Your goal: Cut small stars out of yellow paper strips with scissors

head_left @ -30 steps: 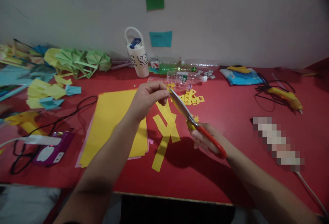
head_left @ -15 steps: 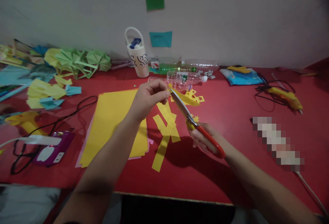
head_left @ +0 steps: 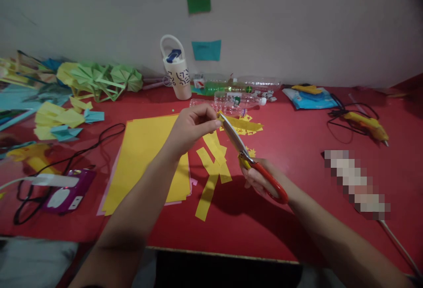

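Observation:
My left hand (head_left: 194, 125) pinches the end of a yellow paper strip (head_left: 246, 124), which stretches off to the right. Wrapped round the red-handled scissors (head_left: 269, 181) is my right hand (head_left: 256, 175). The scissor blades point up and left, their tips at the strip beside my left fingertips. Below my hands, several cut yellow strips (head_left: 207, 197) lie crossed on the red table (head_left: 238, 230). A stack of yellow sheets (head_left: 142, 147) rests under and left of my left forearm. Small yellow punched scraps (head_left: 246, 130) lie behind the scissors.
Plastic bottles (head_left: 239, 100) and a white tumbler (head_left: 178, 76) stand or lie near the wall. Yellow glue guns (head_left: 366, 125) with black cables are at both sides. A purple power block (head_left: 68, 193) sits left; folded paper shapes (head_left: 99, 79) lie at the back left.
The free end of the yellow strip has swung up and to the right. Both hands and the scissors have barely moved.

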`<state>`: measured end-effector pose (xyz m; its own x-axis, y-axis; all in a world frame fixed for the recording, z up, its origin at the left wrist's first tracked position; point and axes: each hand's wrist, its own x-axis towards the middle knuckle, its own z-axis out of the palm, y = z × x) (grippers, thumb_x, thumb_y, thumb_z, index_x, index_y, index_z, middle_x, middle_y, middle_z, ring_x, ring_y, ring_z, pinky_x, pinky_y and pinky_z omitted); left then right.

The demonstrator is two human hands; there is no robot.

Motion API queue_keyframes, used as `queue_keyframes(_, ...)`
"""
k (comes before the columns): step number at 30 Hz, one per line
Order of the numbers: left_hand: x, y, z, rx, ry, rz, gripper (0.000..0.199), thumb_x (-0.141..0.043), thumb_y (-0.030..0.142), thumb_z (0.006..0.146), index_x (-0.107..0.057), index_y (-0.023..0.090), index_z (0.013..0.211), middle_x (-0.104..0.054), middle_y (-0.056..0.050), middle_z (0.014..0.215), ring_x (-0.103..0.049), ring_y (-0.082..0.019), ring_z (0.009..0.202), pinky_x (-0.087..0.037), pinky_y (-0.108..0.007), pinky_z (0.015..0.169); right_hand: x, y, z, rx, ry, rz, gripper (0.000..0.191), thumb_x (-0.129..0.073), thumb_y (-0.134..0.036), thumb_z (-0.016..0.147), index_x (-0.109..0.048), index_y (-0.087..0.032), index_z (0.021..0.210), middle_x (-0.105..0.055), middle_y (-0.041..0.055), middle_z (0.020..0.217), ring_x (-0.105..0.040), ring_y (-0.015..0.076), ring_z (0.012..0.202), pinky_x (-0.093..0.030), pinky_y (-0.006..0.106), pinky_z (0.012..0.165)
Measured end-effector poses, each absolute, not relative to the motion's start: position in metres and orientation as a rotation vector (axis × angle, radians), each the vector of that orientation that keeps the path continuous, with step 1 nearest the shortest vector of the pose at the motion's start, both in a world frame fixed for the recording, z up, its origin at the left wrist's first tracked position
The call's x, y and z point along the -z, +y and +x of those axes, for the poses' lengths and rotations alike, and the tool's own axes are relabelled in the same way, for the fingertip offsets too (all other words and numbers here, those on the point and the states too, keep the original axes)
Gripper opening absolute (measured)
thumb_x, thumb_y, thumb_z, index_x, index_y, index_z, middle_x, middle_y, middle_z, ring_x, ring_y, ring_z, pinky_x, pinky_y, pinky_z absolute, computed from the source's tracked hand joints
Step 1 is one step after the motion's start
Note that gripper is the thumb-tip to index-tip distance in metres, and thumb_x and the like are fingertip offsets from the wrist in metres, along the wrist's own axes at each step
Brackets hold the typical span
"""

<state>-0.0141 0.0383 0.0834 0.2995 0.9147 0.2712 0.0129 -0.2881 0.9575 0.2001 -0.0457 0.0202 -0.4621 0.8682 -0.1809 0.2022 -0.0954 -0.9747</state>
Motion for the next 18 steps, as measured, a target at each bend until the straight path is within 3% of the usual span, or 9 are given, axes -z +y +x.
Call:
queue_keyframes(7, -0.0869, 0.0365, -0.0154, -1.102, 0.892, 1.637, 0.029, -0.079, 0.037, 0.065, -0.057, 0.018, 0.058, -0.048, 0.003, 0.057, -0.042, -0.009, 0.054, -0.035, -0.023, 0.05, -0.0198, -0.0443, 0.2012, -1.588, -1.66, -1.179, 0.058, -0.051, -0.08, 0.079, -0.042, -0.024, 0.067, -0.038, -0.0109, 0.043, -0.038, 0.0065, 0.033, -0.055, 0.032, 0.056)
queue_keyframes(18, -0.0849, 0.0367, -0.0132, -1.112, 0.919, 1.66, 0.024, -0.073, 0.032, 0.067, -0.056, 0.018, 0.06, -0.047, 0.003, 0.057, -0.041, -0.009, 0.055, -0.036, -0.023, 0.052, -0.0165, -0.0472, 0.1988, -1.565, -1.599, -1.229, 0.056, -0.052, -0.077, 0.082, -0.04, -0.024, 0.066, -0.035, -0.0119, 0.039, -0.035, 0.0068, 0.03, -0.047, 0.027, 0.044)
